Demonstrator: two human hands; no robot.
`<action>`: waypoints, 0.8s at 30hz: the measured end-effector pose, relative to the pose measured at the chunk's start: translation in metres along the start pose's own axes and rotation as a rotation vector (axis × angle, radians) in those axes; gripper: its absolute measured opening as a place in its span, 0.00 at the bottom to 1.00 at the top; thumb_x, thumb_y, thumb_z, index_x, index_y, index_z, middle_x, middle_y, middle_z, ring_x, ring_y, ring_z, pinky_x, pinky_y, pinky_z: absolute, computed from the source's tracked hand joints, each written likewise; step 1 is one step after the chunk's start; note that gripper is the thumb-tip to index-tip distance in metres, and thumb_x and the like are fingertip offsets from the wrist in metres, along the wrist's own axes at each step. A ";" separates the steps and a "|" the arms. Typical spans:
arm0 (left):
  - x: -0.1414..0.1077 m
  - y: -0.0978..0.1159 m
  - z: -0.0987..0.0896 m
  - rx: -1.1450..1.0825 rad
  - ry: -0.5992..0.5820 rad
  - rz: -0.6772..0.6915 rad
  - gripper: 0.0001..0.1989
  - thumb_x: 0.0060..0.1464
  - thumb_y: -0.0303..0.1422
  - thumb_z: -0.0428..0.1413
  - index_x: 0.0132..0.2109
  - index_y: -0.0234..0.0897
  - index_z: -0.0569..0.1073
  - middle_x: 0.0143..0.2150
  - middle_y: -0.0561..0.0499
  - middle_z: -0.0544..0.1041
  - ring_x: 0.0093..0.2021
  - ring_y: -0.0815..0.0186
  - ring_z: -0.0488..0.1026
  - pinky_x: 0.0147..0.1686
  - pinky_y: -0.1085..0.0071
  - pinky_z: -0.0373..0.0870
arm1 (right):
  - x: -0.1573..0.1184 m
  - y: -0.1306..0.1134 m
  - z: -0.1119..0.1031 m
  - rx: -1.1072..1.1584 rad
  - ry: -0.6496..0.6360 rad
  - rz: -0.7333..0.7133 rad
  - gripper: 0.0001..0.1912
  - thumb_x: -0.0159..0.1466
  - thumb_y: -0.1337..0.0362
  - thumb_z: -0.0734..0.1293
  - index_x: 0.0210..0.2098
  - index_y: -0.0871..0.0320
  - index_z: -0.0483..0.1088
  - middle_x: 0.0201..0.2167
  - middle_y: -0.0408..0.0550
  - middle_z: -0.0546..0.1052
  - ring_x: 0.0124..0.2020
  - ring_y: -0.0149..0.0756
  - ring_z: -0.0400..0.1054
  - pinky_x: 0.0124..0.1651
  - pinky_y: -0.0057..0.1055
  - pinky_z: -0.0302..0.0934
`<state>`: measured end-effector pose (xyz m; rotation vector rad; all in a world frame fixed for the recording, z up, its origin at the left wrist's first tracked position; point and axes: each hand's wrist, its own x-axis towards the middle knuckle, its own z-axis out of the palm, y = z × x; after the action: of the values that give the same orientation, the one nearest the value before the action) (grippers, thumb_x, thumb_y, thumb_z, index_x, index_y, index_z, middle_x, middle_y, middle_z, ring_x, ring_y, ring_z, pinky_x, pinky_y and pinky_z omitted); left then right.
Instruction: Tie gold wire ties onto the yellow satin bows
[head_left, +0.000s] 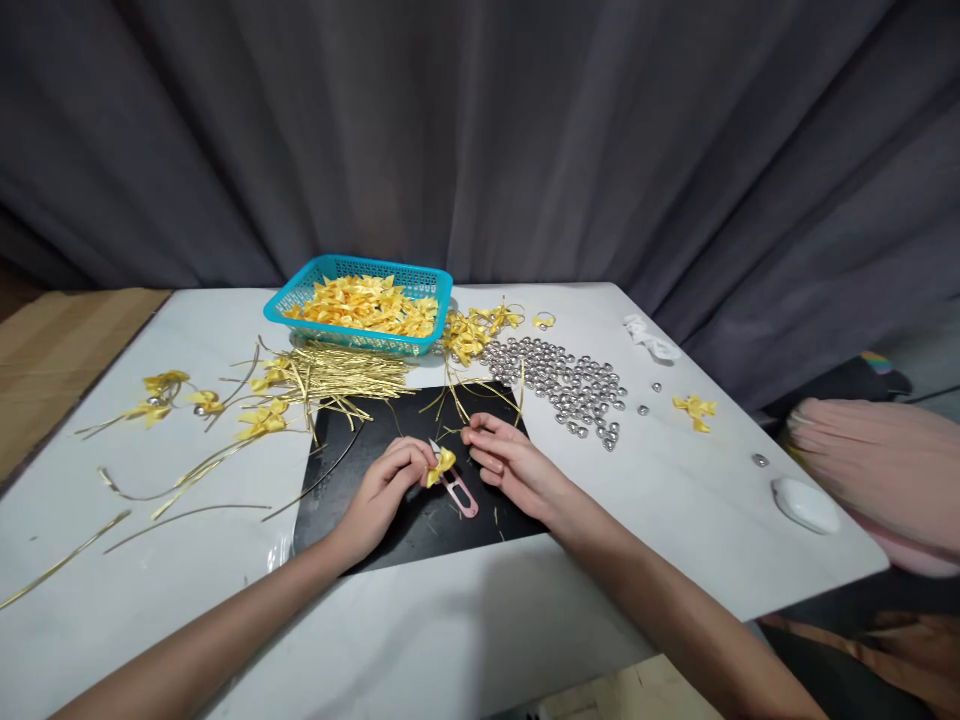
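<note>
My left hand (388, 490) pinches a small yellow satin ribbon bow (441, 466) over the black mat. Just right of it, my right hand (514, 465) has thumb and index finger together on a thin gold cord (450, 432), whose far end is hard to follow. Beneath the bow, pink-handled thread snips (463, 497) lie on the black mat (352, 530), their blades partly hidden by the bow and my fingers. Loose gold strands and small clippings are scattered around both hands.
Behind the mat stands a blue basket (274, 305) full of yellow bows. A bundle of gold cords (349, 372) lies before it. Silver heart-shaped beads (574, 380) spread to the right, near a white case (806, 505). Finished-looking bows (262, 418) with cords lie left; a person's pink clothing (877, 470) shows at right.
</note>
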<state>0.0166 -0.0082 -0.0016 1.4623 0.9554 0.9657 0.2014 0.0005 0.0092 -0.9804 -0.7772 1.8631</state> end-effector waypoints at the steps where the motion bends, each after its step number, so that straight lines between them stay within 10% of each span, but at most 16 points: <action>1: 0.000 0.000 0.000 -0.048 -0.014 -0.033 0.14 0.54 0.35 0.50 0.22 0.39 0.64 0.33 0.48 0.72 0.37 0.60 0.66 0.44 0.65 0.61 | -0.001 -0.001 0.000 -0.041 0.009 -0.034 0.17 0.51 0.63 0.72 0.36 0.58 0.63 0.24 0.35 0.64 0.15 0.16 0.48 0.15 0.16 0.47; 8: 0.003 -0.001 0.001 -0.365 -0.005 -0.215 0.12 0.51 0.37 0.54 0.24 0.37 0.67 0.26 0.53 0.70 0.32 0.65 0.67 0.38 0.70 0.64 | -0.006 0.000 0.003 -0.500 -0.302 -0.111 0.19 0.54 0.61 0.70 0.44 0.59 0.67 0.27 0.41 0.69 0.22 0.23 0.62 0.23 0.21 0.64; 13: 0.005 -0.003 0.000 -0.418 -0.024 -0.256 0.12 0.50 0.40 0.56 0.27 0.36 0.69 0.28 0.51 0.72 0.32 0.66 0.70 0.38 0.69 0.67 | 0.000 0.008 0.005 -0.468 -0.043 -0.196 0.15 0.54 0.55 0.69 0.31 0.61 0.69 0.27 0.43 0.71 0.22 0.24 0.64 0.21 0.20 0.61; 19: 0.004 -0.005 0.002 -0.227 0.281 -0.096 0.15 0.41 0.35 0.64 0.36 0.38 0.70 0.34 0.52 0.74 0.36 0.67 0.71 0.36 0.73 0.67 | 0.003 0.010 0.003 -0.435 0.031 -0.163 0.17 0.53 0.52 0.70 0.31 0.62 0.69 0.23 0.42 0.71 0.17 0.21 0.61 0.20 0.20 0.59; 24: 0.002 -0.001 0.004 -0.044 0.130 -0.165 0.11 0.42 0.38 0.63 0.25 0.35 0.72 0.22 0.53 0.72 0.23 0.70 0.65 0.25 0.74 0.62 | 0.003 0.010 0.002 -0.414 0.016 -0.154 0.17 0.52 0.53 0.70 0.32 0.62 0.70 0.23 0.40 0.70 0.17 0.20 0.61 0.20 0.19 0.60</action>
<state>0.0215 -0.0073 -0.0023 1.2746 1.1237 0.9626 0.1946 -0.0012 0.0010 -1.1506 -1.2250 1.5908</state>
